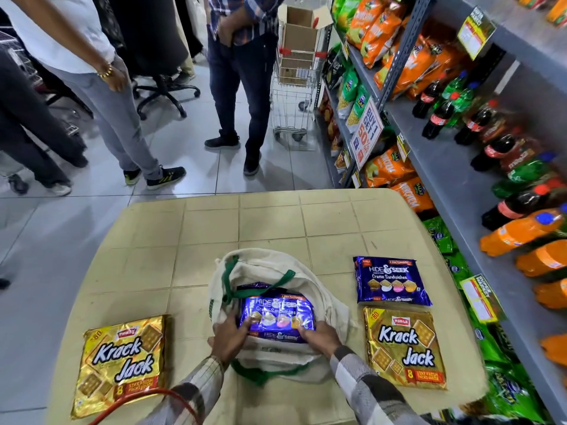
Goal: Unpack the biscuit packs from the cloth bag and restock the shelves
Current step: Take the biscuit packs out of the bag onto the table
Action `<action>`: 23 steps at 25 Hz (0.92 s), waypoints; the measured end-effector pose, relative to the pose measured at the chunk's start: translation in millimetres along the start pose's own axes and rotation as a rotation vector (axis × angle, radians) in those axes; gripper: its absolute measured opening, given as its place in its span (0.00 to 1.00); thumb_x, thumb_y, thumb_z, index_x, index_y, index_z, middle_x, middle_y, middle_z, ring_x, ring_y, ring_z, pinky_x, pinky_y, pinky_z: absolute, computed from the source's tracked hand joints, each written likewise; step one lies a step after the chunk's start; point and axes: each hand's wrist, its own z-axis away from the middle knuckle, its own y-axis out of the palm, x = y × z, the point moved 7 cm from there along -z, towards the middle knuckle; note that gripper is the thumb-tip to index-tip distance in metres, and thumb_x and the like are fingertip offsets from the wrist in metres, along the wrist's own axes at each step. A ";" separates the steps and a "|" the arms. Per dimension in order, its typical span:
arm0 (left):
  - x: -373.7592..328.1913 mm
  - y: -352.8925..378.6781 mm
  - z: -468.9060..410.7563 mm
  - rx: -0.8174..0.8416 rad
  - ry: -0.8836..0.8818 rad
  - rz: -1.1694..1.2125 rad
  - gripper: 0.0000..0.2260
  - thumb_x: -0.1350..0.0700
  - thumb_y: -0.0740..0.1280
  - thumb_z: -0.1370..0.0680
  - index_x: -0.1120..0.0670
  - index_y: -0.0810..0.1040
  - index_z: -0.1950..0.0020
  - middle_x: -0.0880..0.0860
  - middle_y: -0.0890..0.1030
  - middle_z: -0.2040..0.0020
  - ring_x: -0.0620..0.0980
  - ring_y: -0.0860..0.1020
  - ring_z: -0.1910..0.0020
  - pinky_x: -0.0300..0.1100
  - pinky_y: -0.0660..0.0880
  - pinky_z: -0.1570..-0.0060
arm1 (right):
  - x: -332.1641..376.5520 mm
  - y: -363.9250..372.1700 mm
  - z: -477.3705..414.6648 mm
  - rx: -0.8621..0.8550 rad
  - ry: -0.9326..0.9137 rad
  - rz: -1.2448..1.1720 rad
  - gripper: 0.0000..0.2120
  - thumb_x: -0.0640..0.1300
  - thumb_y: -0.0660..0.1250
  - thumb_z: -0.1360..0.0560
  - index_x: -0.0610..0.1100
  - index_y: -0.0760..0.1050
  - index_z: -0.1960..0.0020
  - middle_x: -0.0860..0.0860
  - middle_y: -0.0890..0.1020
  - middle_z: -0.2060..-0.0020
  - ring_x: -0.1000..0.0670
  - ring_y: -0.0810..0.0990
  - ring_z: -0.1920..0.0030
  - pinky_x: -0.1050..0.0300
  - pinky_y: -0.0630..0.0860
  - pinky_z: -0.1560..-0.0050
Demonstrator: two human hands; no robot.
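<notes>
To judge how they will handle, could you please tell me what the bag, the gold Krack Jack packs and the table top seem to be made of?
The bag looks like soft, matte cream cloth: it slumps in folds. The Krack Jack packs glint like glossy gold film, probably metallised plastic. The table top seems hard, matte beige, grooved like tiles; possibly plastic.

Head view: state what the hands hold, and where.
Both hold the blue Hide & Seek biscuit pack: left hand at its left edge, right hand at its lower right corner.
</notes>
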 end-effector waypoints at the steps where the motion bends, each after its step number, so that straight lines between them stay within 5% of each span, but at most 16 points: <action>1: 10.9 4.3 -4.5 0.013 0.001 -0.017 0.34 0.27 0.59 0.31 0.36 0.61 0.26 0.49 0.78 0.33 0.60 0.73 0.34 0.58 0.67 0.32 | -2.6 -0.6 7.2 -0.008 0.015 0.010 0.14 0.53 0.69 0.27 0.41 0.81 0.54 0.43 0.85 0.48 0.44 0.82 0.46 0.57 0.76 0.49; 4: 36.5 6.7 -0.9 0.008 0.044 -0.004 0.24 0.28 0.60 0.31 0.24 0.63 0.35 0.44 0.82 0.43 0.55 0.76 0.40 0.58 0.73 0.39 | -10.2 -3.3 32.6 -0.091 -0.025 -0.050 0.12 0.47 0.73 0.29 0.49 0.74 0.68 0.47 0.86 0.55 0.46 0.84 0.50 0.57 0.79 0.49; 7: -15.3 -20.4 62.9 -0.092 0.042 -0.077 0.17 0.36 0.62 0.26 0.34 0.71 0.38 0.46 0.79 0.52 0.53 0.69 0.38 0.53 0.67 0.37 | -12.1 -14.5 61.6 -0.170 -0.059 -0.123 0.12 0.46 0.74 0.29 0.51 0.72 0.64 0.50 0.81 0.58 0.48 0.81 0.51 0.60 0.75 0.50; 10: -47.3 -38.2 94.8 -0.252 0.029 -0.186 0.15 0.46 0.65 0.23 0.42 0.74 0.37 0.43 0.78 0.54 0.49 0.63 0.32 0.50 0.60 0.38 | -9.0 -28.3 76.0 -0.240 -0.129 -0.142 0.06 0.47 0.75 0.31 0.48 0.83 0.55 0.52 0.85 0.60 0.51 0.81 0.56 0.63 0.74 0.54; 12: -62.9 -43.5 103.7 -0.270 0.070 -0.173 0.18 0.42 0.61 0.27 0.43 0.77 0.39 0.41 0.78 0.57 0.49 0.63 0.31 0.51 0.60 0.40 | -2.3 -39.3 83.7 -0.253 -0.172 -0.179 0.03 0.46 0.76 0.32 0.54 0.84 0.61 0.54 0.84 0.66 0.51 0.82 0.59 0.62 0.75 0.57; 14: -81.8 -47.0 106.3 -0.307 0.130 -0.127 0.22 0.41 0.59 0.31 0.44 0.79 0.41 0.43 0.77 0.53 0.50 0.64 0.30 0.51 0.60 0.41 | 1.9 -53.6 82.4 -0.253 -0.190 -0.225 0.12 0.45 0.77 0.32 0.60 0.78 0.66 0.57 0.83 0.68 0.51 0.82 0.60 0.60 0.76 0.58; 19: -148.6 -43.6 101.8 -0.408 0.305 -0.099 0.11 0.46 0.64 0.26 0.48 0.79 0.47 0.44 0.75 0.50 0.50 0.64 0.33 0.46 0.56 0.46 | 19.2 -106.8 72.1 -0.310 -0.292 -0.284 0.11 0.41 0.76 0.30 0.56 0.79 0.61 0.56 0.85 0.64 0.57 0.82 0.62 0.60 0.78 0.62; 23: -196.8 -27.3 76.9 -0.413 0.405 -0.061 0.07 0.44 0.63 0.26 0.45 0.75 0.56 0.40 0.75 0.57 0.48 0.66 0.40 0.55 0.67 0.42 | 25.7 -157.4 34.0 -0.382 -0.296 -0.317 0.05 0.44 0.77 0.31 0.49 0.81 0.62 0.58 0.83 0.65 0.56 0.82 0.62 0.60 0.76 0.61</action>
